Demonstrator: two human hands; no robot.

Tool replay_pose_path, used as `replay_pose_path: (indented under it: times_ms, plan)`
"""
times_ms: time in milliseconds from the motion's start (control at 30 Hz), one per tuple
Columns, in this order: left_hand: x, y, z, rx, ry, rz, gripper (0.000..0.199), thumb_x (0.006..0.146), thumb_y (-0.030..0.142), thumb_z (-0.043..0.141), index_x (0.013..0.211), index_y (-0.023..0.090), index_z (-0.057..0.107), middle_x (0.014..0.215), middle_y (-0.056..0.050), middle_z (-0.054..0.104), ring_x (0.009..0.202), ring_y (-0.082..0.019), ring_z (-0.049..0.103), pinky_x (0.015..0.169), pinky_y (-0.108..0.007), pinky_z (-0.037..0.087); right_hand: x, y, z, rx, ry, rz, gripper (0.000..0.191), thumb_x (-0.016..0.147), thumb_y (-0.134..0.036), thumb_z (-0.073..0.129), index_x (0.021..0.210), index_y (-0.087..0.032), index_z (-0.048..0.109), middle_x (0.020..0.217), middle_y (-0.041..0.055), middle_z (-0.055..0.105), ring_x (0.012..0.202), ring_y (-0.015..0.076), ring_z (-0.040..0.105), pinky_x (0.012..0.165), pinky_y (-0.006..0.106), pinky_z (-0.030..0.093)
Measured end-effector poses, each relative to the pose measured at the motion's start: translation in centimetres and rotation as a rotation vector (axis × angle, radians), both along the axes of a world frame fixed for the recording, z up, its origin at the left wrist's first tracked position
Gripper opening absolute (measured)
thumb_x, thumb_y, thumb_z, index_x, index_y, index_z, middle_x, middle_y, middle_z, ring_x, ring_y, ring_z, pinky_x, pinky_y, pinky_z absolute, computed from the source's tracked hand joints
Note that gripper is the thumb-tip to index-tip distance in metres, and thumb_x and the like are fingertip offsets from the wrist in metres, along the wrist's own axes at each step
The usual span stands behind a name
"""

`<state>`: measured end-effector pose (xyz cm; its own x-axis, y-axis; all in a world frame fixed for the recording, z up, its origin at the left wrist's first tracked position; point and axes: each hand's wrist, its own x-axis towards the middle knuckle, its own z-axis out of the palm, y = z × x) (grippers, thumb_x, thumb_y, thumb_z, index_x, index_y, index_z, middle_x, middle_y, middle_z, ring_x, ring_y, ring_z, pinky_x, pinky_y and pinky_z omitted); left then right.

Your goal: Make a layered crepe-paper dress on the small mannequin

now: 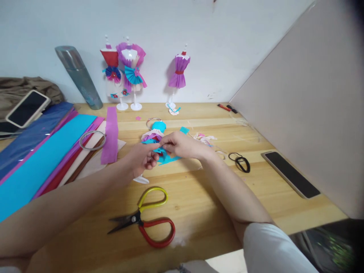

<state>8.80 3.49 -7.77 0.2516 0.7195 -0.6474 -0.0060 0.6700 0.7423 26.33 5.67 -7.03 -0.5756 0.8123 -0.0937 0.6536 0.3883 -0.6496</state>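
Note:
A small dress form in crepe paper (153,135), with blue, white and purple layers, is tilted in front of me. Its white round base (141,179) shows below my left hand (144,160). That hand is closed around the form's lower part, thumb against the blue paper; my fingers hide the stem. My right hand (179,145) pinches the blue crepe paper (170,159) at the skirt from the right, its fingertips meeting my left thumb. Nearer to me, scissors (135,218) with one yellow and one red handle lie with their blades slightly apart.
Crepe paper strips (54,151) lie at left under a wire coil (93,140). Dressed forms (129,72) and a flask (81,77) stand along the wall. Paper scraps (204,138), a black hair tie (242,163) and a phone (290,174) lie at right, by the partition.

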Motion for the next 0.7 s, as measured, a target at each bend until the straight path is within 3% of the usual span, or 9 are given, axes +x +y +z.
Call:
replay_pose_path:
  times_ms: [133,233,333,500,600,700]
  plan:
    - [-0.2,0.0,-0.2,0.006,0.006,0.002,0.030,0.100,0.021,0.049,0.072,0.013,0.058,0.048,0.002,0.053,0.033,-0.006,0.043,0.033,-0.016,0.025,0.4,0.1,0.3,0.019,0.043,-0.054,0.022,0.086,-0.012,0.049,0.076,-0.015,0.068,0.070,-0.0009,0.059,0.066,0.0124,0.048,0.066,0.026,0.035]
    - [-0.2,0.0,-0.1,-0.025,0.033,-0.034,0.031,0.100,0.025,0.049,0.076,0.010,0.063,0.047,0.002,0.052,0.033,-0.007,0.044,0.033,-0.017,0.025,0.7,0.2,0.6,0.059,-0.053,-0.156,0.024,0.089,-0.018,0.052,0.066,-0.016,0.058,0.063,-0.0009,0.053,0.061,0.0121,0.044,0.062,0.028,0.030]
    - [0.1,-0.1,0.3,-0.028,0.041,-0.048,0.031,0.100,0.023,0.048,0.076,0.010,0.064,0.047,0.001,0.052,0.033,-0.007,0.044,0.034,-0.018,0.026,0.3,0.2,0.5,0.039,-0.180,-0.129,0.032,0.092,-0.023,0.054,0.060,-0.018,0.051,0.058,-0.0016,0.047,0.058,0.0117,0.040,0.061,0.029,0.028]
    - [0.0,-0.3,0.3,0.002,0.065,-0.095,0.030,0.096,0.020,0.049,0.070,0.013,0.062,0.048,0.000,0.054,0.033,-0.009,0.045,0.034,-0.020,0.027,-0.4,0.0,0.3,0.024,-0.240,-0.114,0.027,0.085,-0.015,0.056,0.059,-0.019,0.049,0.057,-0.0026,0.046,0.056,0.0109,0.039,0.057,0.029,0.026]
    - [-1.1,-0.4,0.5,0.090,0.129,-0.203,0.028,0.094,0.027,0.053,0.072,0.014,0.065,0.048,0.000,0.055,0.031,-0.009,0.040,0.033,-0.021,0.022,-0.2,-0.3,0.7,-0.004,-0.171,-0.126,0.026,0.083,-0.013,0.055,0.058,-0.018,0.048,0.056,-0.0036,0.044,0.055,0.0104,0.039,0.058,0.028,0.026]
    - [-2.5,-0.3,1.1,0.276,0.321,-0.308,0.039,0.094,0.035,0.054,0.061,0.015,0.063,0.044,-0.001,0.052,0.031,-0.008,0.032,0.036,-0.023,0.016,0.3,-0.4,1.1,-0.023,-0.094,-0.144,0.026,0.086,-0.017,0.055,0.060,-0.018,0.052,0.055,-0.0044,0.043,0.056,0.0101,0.038,0.058,0.027,0.026]
